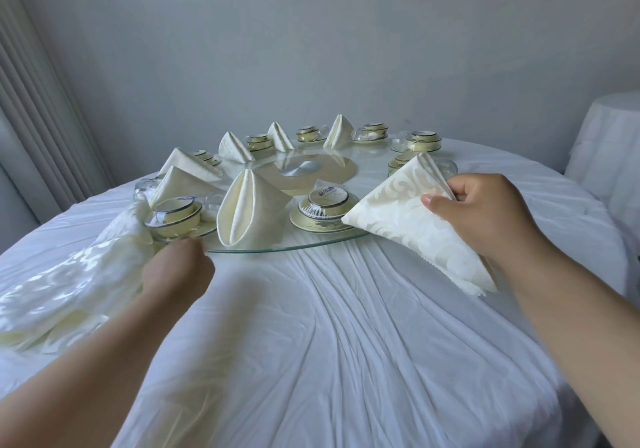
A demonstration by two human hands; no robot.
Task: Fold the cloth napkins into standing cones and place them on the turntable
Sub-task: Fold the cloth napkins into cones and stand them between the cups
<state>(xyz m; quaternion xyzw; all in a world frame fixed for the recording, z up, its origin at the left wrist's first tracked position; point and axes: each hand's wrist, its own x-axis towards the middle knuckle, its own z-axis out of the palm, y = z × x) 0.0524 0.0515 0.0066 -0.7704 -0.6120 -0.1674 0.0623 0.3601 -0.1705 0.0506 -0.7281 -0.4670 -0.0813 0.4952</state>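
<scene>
A round glass turntable [294,248] sits on the white-clothed table. Several cream napkin cones stand on it; the nearest cone [247,210] is at its front edge. My right hand [485,219] grips a folded cream patterned napkin [412,222], held tilted over the turntable's right front rim, its lower corner hanging over the tablecloth. My left hand [180,271] is at the turntable's front left rim with its fingers curled at the glass edge. It lies beside a loose pile of unfolded napkins [69,288]. Whether it grips the glass or the cloth I cannot tell.
Wrapped stacks of cream bowls and saucers, such as a near stack [323,210] and a left one [176,217], ring the turntable between the cones. A metal hub [301,168] marks its centre. A second white-draped table [609,157] stands at right, a curtain [38,118] at left.
</scene>
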